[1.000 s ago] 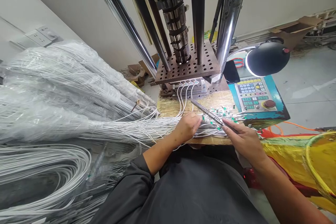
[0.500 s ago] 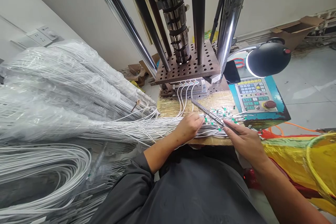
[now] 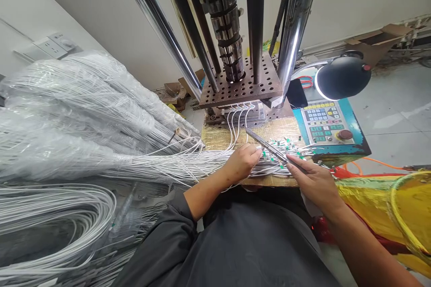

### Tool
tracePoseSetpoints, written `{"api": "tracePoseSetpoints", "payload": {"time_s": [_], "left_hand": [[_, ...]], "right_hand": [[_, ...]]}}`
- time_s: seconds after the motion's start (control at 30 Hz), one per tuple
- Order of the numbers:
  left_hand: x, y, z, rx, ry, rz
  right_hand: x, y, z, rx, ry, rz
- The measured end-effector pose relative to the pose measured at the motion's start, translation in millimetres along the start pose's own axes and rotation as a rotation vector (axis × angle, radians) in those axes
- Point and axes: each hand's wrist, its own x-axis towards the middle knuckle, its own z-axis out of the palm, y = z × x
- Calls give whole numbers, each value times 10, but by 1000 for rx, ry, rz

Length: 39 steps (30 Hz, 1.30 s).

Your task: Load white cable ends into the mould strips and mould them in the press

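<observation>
My left hand (image 3: 243, 160) is closed in a pinch over the bundle of white cables (image 3: 182, 166), with a white cable at its fingertips; the fingers partly hide it. My right hand (image 3: 314, 184) grips one end of a long, narrow grey metal bar (image 3: 266, 144). The bar slants up and left over the cable ends, its far tip near the press. Small green-tipped connectors (image 3: 286, 147) lie spread under and beyond it. Several white cables (image 3: 239, 125) curve up to a metal mold (image 3: 259, 111) under the press plate (image 3: 240, 87).
A black lamp (image 3: 343, 77) shines over the control panel (image 3: 326, 121) on the right. A dark phone (image 3: 297, 93) and red-handled scissors (image 3: 305, 81) lie behind it. Plastic-wrapped cable bundles (image 3: 74, 94) and a cable coil (image 3: 101, 206) fill the left. Yellow sheeting (image 3: 367, 197) hangs at right.
Both hands and the metal bar stay almost where they were. The view has shifted very slightly.
</observation>
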Motion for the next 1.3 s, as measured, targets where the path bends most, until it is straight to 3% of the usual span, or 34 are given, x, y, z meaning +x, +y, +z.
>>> {"api": "tracePoseSetpoints", "payload": {"time_s": [0.6, 0.8, 1.13, 1.3], "left_hand": [[12, -135, 58, 151, -55, 74], [47, -176, 81, 33, -33, 12], [95, -281, 189, 59, 0, 51], [134, -309, 146, -146, 44, -55]], "right_hand": [[20, 23, -22, -30, -25, -17], [56, 16, -32, -68, -41, -8], [112, 58, -17, -100, -80, -17], [112, 53, -4, -118, -77, -19]]}}
